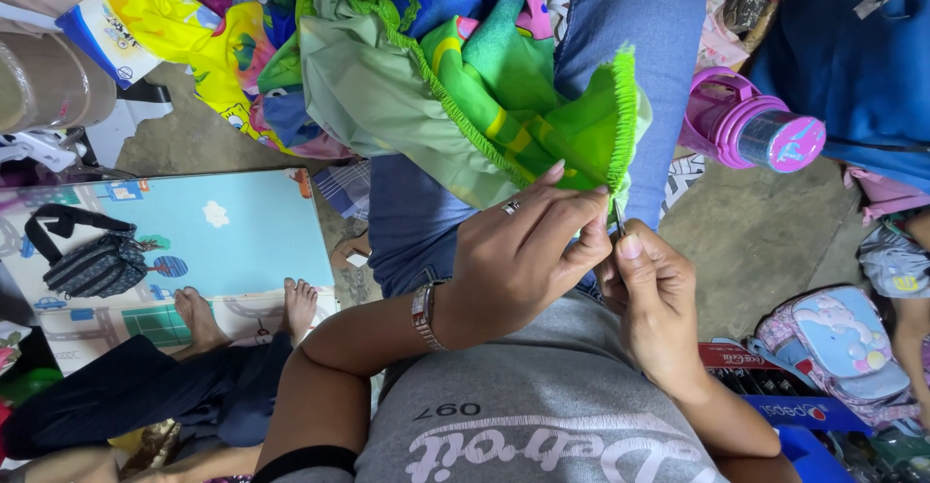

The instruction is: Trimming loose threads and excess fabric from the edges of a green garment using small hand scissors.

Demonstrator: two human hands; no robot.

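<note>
Two hands met at mid-frame over the person's lap, both working the same piece of green fabric (pixel 484 105). Far left: a dark patterned bag (pixel 95 262) lay on a light blue play mat (pixel 242 231), and another person's bare feet (pixel 247 311) rested on the mat's lower edge, well apart from the work. A bright cartoon-print cloth (pixel 208 42) was heaped upper left, touching the green piece. The left hand (pixel 518 255), with a ring and a metal wristwatch (pixel 423 315), was closed in a pinch on the fabric's bright green fringed edge (pixel 625 115), fingertips right at the hem's lower end. The right hand (pixel 651 294) sat just beside it, touching, thumb and fingers closed on a small thin tool (pixel 617 217) at the same spot; too small to tell needle or snips. The fabric lay up and away from both hands, draped over the blue-jeaned knee (pixel 620 57); the fringe's long axis ran roughly vertical in frame, from the pinch point straight away from the body. Left hand was the nearer to the cloth bulk, right hand nearer to the edge tip. Right side: a pink bottle (pixel 751 129) lay tipped on the concrete floor (pixel 756 221), and a pastel child's backpack (pixel 833 347) sat lower right.
</note>
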